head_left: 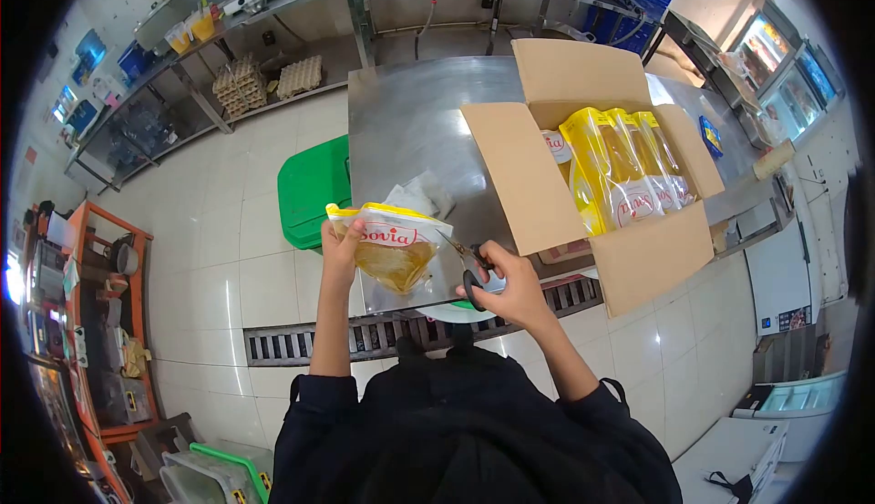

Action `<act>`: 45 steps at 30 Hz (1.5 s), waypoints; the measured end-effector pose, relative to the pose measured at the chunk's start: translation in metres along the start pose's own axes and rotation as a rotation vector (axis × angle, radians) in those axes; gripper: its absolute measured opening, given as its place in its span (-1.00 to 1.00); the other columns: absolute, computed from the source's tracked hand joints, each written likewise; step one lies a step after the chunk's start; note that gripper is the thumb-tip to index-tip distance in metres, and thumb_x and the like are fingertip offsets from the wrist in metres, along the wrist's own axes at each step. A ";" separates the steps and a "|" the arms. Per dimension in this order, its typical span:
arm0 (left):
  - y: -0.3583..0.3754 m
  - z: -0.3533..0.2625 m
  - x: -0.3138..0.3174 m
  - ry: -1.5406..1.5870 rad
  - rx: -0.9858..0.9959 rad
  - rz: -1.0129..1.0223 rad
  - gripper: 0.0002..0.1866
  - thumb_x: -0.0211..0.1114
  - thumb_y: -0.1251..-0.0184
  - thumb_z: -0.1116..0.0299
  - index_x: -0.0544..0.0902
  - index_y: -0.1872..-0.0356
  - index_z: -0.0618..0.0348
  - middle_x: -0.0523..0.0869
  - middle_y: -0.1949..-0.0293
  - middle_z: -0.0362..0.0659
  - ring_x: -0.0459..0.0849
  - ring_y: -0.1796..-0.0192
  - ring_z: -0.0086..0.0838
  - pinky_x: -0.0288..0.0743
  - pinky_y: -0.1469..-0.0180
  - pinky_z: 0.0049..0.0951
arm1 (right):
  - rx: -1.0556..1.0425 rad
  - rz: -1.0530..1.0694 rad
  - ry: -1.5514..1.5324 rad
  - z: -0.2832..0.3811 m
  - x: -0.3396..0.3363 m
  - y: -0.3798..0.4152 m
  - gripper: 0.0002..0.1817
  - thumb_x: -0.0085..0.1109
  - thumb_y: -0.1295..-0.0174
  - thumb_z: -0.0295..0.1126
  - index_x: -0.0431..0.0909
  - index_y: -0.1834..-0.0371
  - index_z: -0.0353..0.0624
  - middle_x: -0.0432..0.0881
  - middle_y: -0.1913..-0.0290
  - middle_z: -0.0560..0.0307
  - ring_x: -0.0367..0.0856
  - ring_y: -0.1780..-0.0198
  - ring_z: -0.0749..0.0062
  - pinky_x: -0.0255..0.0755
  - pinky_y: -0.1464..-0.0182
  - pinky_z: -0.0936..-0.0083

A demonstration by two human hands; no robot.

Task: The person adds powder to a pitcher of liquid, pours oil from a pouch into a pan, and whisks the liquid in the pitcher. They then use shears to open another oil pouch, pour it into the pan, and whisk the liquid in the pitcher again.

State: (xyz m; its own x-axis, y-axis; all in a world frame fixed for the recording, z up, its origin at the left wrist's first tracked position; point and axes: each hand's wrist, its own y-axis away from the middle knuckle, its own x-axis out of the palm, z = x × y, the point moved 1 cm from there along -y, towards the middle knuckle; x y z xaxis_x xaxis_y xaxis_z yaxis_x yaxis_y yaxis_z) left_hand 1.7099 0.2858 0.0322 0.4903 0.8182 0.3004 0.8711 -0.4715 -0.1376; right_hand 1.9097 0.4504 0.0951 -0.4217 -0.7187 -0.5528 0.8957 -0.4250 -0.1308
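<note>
My left hand (pixel 344 241) grips the left side of a yellow-topped pouch (pixel 394 251) of amber liquid, which hangs tilted over the near edge of the steel table (pixel 428 94). In my right hand (pixel 512 287) are black-handled scissors (pixel 472 269), their blades at the pouch's upper right corner. Whether the blades are cutting the film cannot be made out. Behind the pouch a crumpled whitish cloth (pixel 421 196) lies on the table.
At the right, an open cardboard box (pixel 652 262) holds several similar pouches (pixel 620 171). A green bin (pixel 310 190) stands left of the table. Below the near edge is part of a white round container (pixel 456 313). An orange shelf (pixel 117 322) stands far left.
</note>
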 end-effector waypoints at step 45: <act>-0.008 -0.015 0.010 0.069 -0.006 0.133 -0.81 0.24 -0.18 0.34 0.54 0.31 0.25 0.60 0.44 -0.26 0.53 0.40 -0.67 0.40 0.33 -0.62 | -0.049 0.016 -0.110 0.027 0.005 -0.006 -0.74 0.22 0.10 -0.51 0.26 0.61 -0.25 0.25 0.77 0.30 0.12 0.64 0.79 0.02 0.59 0.73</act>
State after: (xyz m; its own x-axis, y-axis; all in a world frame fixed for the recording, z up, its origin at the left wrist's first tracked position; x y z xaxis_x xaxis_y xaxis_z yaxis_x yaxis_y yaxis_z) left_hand 1.7075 0.2932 0.0500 0.5982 0.7237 0.3442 0.7981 -0.5767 -0.1746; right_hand 1.8988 0.4342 0.1156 -0.4176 -0.7826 -0.4617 0.9072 -0.3874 -0.1638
